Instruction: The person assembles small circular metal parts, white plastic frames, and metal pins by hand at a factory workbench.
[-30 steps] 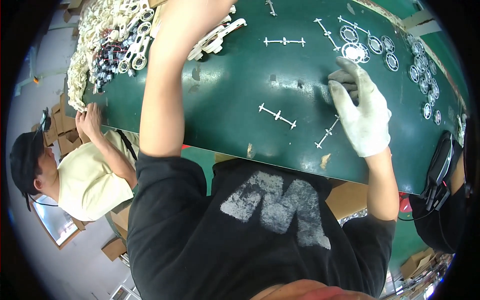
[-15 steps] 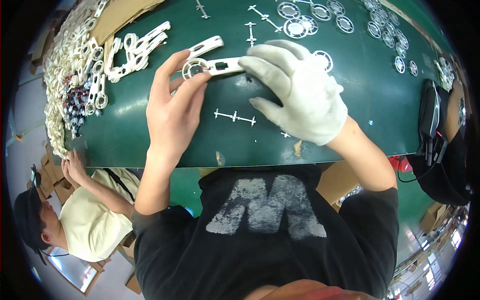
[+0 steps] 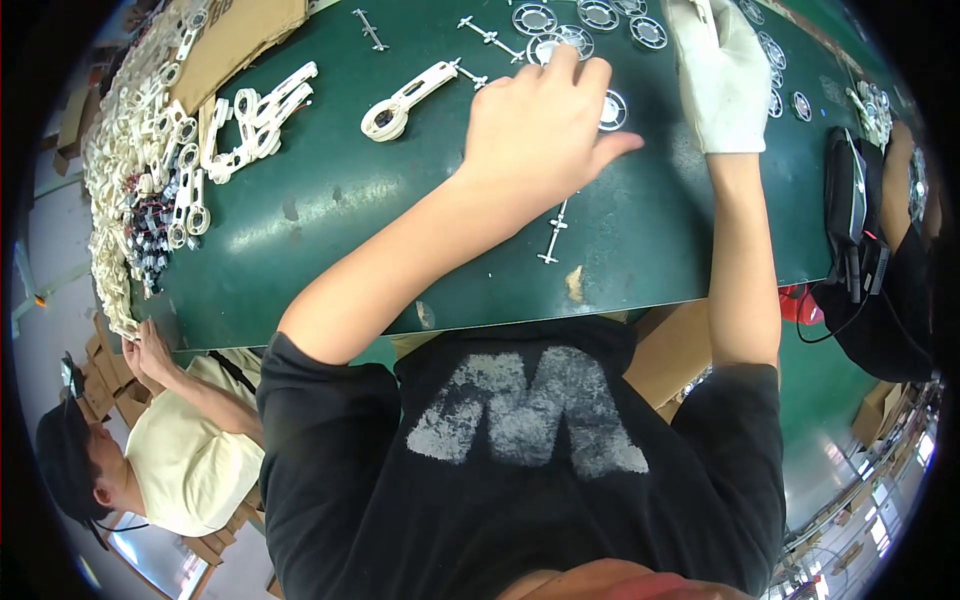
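Note:
My bare left hand (image 3: 540,125) is over the middle of the green table, thumb stretched to the right and fingers reaching away, with nothing visible in them. Its fingertips overlap a grey spoked disc (image 3: 546,46); another spoked ring (image 3: 612,110) lies by the thumb. My right hand (image 3: 722,85), in a white glove, is at the far edge of the picture. A pale strip (image 3: 706,14) shows between its curled fingers, too cut off to name. Left of my left hand lies a white plastic arm (image 3: 405,103) with a ring-shaped end and a dark part inside.
White plastic arms (image 3: 262,120) lie farther left, beside a large pile (image 3: 110,190) and dark connectors with wires (image 3: 152,235). Thin grey strips (image 3: 556,235) and several spoked discs (image 3: 648,33) are scattered about. A co-worker (image 3: 190,440) sits left; a black bag (image 3: 848,200) is at right.
Both hands have come off the white arm they were handling. My left hand has moved right across the table, and my gloved right hand has moved away and right. A thin strip has shifted right.

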{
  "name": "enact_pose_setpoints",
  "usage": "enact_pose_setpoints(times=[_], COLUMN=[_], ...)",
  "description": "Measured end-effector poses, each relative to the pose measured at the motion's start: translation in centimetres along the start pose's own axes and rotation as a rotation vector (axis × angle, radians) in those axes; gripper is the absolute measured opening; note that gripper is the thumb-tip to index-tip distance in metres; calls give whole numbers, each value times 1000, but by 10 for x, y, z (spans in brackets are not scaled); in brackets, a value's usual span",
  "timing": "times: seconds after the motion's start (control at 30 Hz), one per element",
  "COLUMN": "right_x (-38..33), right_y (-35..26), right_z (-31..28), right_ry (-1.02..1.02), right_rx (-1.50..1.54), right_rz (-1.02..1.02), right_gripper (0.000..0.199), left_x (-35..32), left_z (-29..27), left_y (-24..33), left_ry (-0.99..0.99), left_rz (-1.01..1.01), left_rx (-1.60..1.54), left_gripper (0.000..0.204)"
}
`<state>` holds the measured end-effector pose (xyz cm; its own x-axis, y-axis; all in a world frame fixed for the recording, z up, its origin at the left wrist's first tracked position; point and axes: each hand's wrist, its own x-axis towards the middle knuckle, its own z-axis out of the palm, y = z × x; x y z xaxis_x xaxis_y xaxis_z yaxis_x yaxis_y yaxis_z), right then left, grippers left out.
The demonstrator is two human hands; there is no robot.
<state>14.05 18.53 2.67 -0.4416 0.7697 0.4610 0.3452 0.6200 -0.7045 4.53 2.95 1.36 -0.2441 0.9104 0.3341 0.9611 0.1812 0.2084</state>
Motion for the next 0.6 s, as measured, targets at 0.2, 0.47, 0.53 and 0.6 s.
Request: enact_pose_setpoints(times=[0.2, 0.47, 0.53, 0.6], right_x=[-2, -29, -44, -52], right_y=[-19, -36, -33, -42], right_z=[-1, -3, 2, 4], right_ry=[-171, -527, -474, -464], right_rx=[-21, -252, -200, -185], right_rz=[82, -234, -454, -514], right_gripper=[25, 25, 28, 29], left_x=[9, -22, -31, -36], left_z=[5, -36, -38, -33], left_y=[3, -72, -73, -75], left_ry=[-154, 213, 189, 187], left_rz=[-71, 323, 281, 314], left_rx=[-20, -487, -514, -540], left_gripper=[51, 52, 49, 44])
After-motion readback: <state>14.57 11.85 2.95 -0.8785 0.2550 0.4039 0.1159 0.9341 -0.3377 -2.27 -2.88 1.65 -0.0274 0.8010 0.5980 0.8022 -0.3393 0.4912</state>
